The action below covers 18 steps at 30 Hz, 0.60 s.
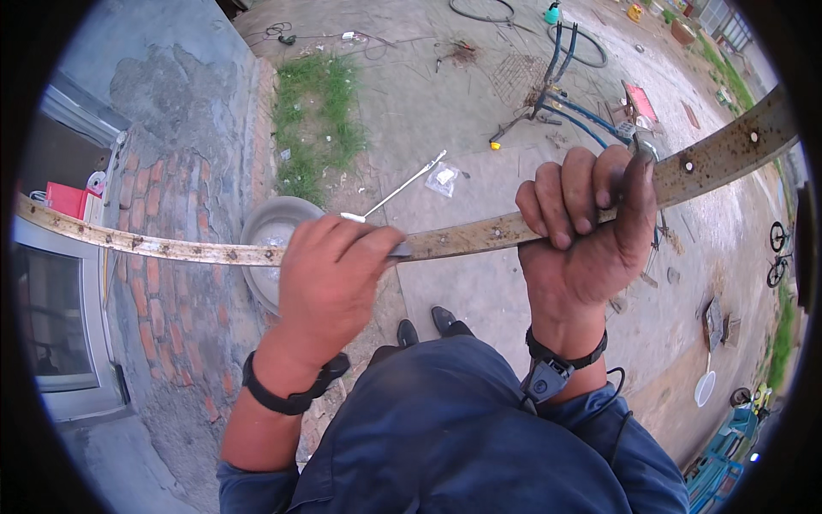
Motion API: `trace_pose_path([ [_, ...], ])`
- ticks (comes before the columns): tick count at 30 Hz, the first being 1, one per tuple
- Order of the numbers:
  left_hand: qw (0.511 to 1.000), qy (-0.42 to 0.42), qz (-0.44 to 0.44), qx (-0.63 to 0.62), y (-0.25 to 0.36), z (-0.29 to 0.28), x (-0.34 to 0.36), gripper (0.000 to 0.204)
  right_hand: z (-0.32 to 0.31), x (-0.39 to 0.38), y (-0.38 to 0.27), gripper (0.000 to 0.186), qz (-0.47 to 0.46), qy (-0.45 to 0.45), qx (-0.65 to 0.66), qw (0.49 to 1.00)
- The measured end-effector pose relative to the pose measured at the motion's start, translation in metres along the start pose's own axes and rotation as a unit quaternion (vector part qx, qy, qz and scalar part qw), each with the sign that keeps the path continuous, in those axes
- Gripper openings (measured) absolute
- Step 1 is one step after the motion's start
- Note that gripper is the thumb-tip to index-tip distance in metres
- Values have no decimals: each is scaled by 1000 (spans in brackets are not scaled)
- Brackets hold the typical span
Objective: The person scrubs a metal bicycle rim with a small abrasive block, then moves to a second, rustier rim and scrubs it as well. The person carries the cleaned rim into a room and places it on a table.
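Observation:
A long, curved, rust-spotted metal strip (462, 242) with a row of holes crosses the view at chest height, rising toward the right. My left hand (330, 283) is closed over it at the centre-left, and a small grey flat piece (398, 249) pokes out from under its fingers, pressed against the strip; what that piece is, I cannot tell. My right hand (582, 231) is curled round the strip farther right, palm toward me, thumb raised. Its fingertips bend over the metal. A small pale object behind that thumb is too hidden to make out.
Behind my left hand is a grey basin (257, 231) beside a patched brick wall (150, 300) and window (60, 317). On the concrete lie a white rod (402, 187), a plastic bag (443, 178), loose tyres and a blue bicycle frame (582, 120). A bicycle (777, 253) stands far right.

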<state>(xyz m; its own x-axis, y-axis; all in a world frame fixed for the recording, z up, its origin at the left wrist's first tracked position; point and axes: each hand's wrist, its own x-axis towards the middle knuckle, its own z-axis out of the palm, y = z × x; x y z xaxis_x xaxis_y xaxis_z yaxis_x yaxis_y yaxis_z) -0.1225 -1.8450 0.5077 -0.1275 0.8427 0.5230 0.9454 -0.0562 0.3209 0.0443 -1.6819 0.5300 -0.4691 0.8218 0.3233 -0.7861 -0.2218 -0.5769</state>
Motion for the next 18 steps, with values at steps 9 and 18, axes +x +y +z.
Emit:
trace_pose_path([
  [9, 1000, 2, 4, 22, -2, -1, 1, 29, -5, -1, -5, 44, 6, 3, 9, 1000],
  [18, 997, -61, -39, -14, -9, -12, 10, 28, -2, 10, -8, 42, 16, 26, 9, 999],
])
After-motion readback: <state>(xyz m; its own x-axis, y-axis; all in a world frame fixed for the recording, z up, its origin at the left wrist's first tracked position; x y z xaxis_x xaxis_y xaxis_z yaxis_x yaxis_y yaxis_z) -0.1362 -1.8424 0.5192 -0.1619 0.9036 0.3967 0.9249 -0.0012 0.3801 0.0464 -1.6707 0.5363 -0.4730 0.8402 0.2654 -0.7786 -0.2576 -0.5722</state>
